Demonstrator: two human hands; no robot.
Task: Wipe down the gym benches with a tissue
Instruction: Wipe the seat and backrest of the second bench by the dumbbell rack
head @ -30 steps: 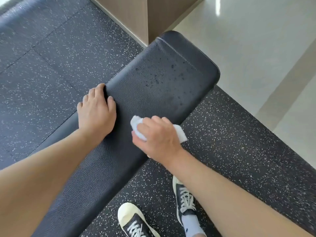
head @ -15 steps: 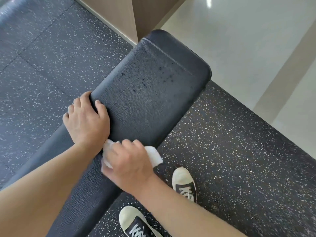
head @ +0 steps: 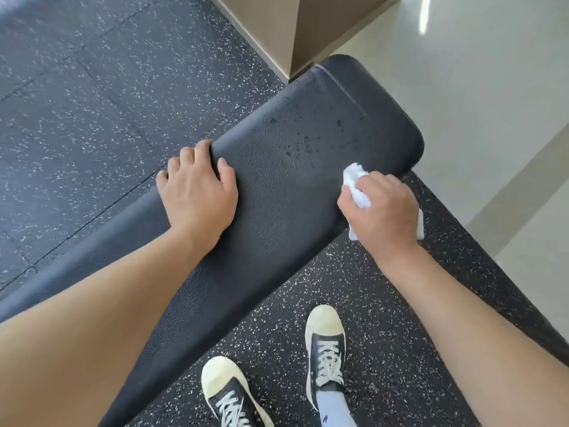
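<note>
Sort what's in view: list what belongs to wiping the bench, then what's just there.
Job: bench pad, still spotted with droplets; crumpled tissue; right hand gripping it; left hand bracing the far edge.

Bystanders: speckled rubber floor; sneakers; wooden pillar.

Both forearms were bare from the lower frame edge to the wrists; no sleeve showed on either. The left hand (head: 198, 192) and right hand (head: 380, 211) carried no glove, ring, watch or band. The left shoe (head: 229, 394) and right shoe (head: 326, 349) were low black canvas sneakers, each with a cream rubber toe cap, cream sole edge and white laces. A pale blue-grey sock (head: 335, 409) rose from the right shoe.
</note>
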